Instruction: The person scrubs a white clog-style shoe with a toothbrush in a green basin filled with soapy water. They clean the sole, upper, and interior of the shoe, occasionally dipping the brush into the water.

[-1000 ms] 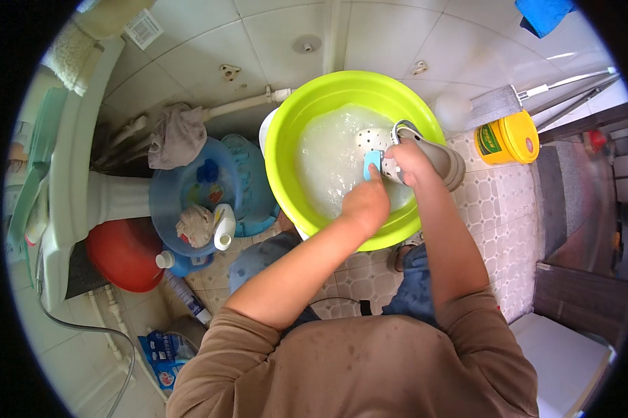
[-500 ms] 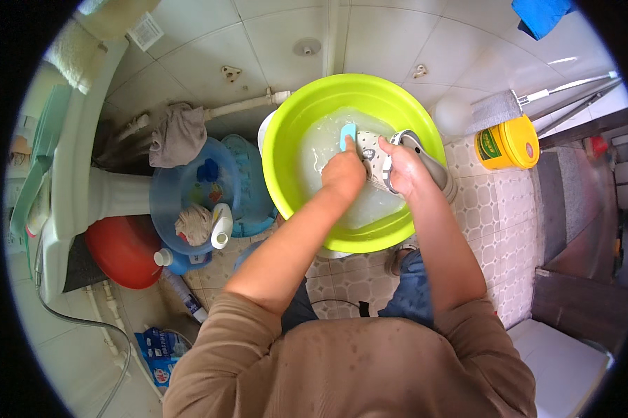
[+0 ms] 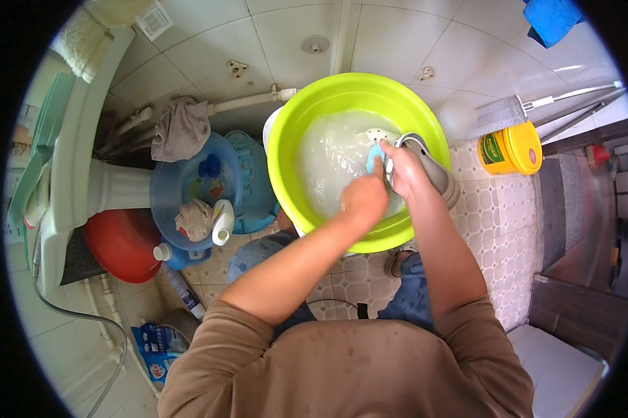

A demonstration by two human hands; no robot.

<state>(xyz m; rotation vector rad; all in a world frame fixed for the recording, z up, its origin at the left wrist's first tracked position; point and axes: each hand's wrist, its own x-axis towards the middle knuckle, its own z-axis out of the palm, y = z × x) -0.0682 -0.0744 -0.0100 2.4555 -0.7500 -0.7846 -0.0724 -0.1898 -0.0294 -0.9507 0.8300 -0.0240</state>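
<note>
A white and grey clog with holes in its upper is tilted over the right side of a lime-green basin. My right hand is closed round the clog near its strap. In my left hand is a light-blue scrubbing brush, its fingers wrapped round it and one laid along its back. The brush rests against the clog's upper, and its bristles are hidden. Cloudy, sudsy water fills the bottom of the basin.
Left of the basin stands a blue tub with a cloth and a white bottle. A red basin lies beneath the washbasin. To the right are a yellow bucket and a mop. The tiled wall rises behind.
My left hand has moved the brush right and down across the clog's upper, toward my right hand. My right hand still grips the clog, which has shifted slightly. The view has tilted a little.
</note>
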